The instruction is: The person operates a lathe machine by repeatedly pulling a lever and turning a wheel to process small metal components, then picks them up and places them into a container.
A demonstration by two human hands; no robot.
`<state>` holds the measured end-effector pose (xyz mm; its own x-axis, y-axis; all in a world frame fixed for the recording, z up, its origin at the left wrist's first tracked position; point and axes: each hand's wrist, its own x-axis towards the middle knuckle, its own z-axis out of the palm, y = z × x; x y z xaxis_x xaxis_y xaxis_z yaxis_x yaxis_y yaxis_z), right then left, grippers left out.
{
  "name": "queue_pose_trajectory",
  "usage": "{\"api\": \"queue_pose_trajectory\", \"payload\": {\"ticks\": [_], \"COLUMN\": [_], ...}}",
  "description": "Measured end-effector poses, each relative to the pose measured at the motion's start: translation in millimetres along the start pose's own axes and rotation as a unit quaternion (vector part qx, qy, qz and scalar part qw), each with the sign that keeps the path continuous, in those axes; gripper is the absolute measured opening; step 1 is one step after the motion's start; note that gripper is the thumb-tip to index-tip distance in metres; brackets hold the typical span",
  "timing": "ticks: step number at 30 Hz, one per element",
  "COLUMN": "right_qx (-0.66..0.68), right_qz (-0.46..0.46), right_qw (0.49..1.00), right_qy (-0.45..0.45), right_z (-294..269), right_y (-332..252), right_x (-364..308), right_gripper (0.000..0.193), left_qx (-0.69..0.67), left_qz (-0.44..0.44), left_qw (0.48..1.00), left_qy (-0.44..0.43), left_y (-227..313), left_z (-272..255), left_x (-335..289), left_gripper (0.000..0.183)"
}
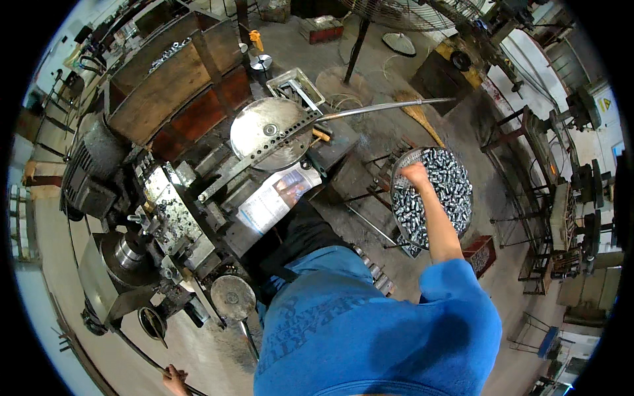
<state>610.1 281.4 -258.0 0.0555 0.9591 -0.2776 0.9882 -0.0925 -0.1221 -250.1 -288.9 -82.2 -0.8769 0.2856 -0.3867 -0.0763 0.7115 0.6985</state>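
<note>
Reaching out to the right, my right hand is at the left part of a large round pan heaped with small shiny metal cylinders. Its fingers look curled, and whatever they hold is hidden. Down at the lower left, my left hand is wrapped round a long dark lever that runs up to the machine. On that machine a metal spindle points up beside the oily bed, which is strewn with metal chips.
A big metal disc and a perforated flat bar sit ahead of me, with a printed sheet below them. A long curved rod juts right. Nearby are a red bin, a broom and a floor fan.
</note>
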Motion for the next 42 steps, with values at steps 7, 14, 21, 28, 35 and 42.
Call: {"api": "queue_pose_trajectory", "payload": {"ticks": [7, 14, 21, 28, 35, 42], "right_qx": [0.461, 0.452, 0.319, 0.067, -0.163, -0.193], "right_qz": [-0.287, -0.652, -0.721, -0.810, -0.748, -0.709], "right_qw": [0.840, 0.591, 0.615, 0.583, 0.631, 0.671], "right_qy": [0.011, -0.146, -0.014, -0.018, 0.127, 0.098], "right_z": [-164, -202, -204, -208, -183, -160], "right_y": [-238, -461, -507, -566, -683, -713], "right_x": [-92, -198, -245, -257, -231, -230], "right_gripper": [0.033, 0.041, 0.037, 0.024, 0.021, 0.019], "left_qx": [-0.053, -0.293, -0.329, 0.010, 0.109, 0.245], "left_qz": [0.313, 0.259, 0.269, 0.389, 0.354, 0.107], "left_qw": [0.942, 0.821, 0.794, 0.883, 0.929, 0.941], "left_qy": [0.109, -0.416, -0.435, -0.263, 0.019, 0.208], "left_y": [222, 308, 291, 292, 214, 81], "left_z": [87, 255, 237, 182, 65, -14], "left_x": [-135, -163, -161, -139, -111, -140], "left_gripper": [0.031, 0.039, 0.032, 0.023, 0.042, 0.040]}}
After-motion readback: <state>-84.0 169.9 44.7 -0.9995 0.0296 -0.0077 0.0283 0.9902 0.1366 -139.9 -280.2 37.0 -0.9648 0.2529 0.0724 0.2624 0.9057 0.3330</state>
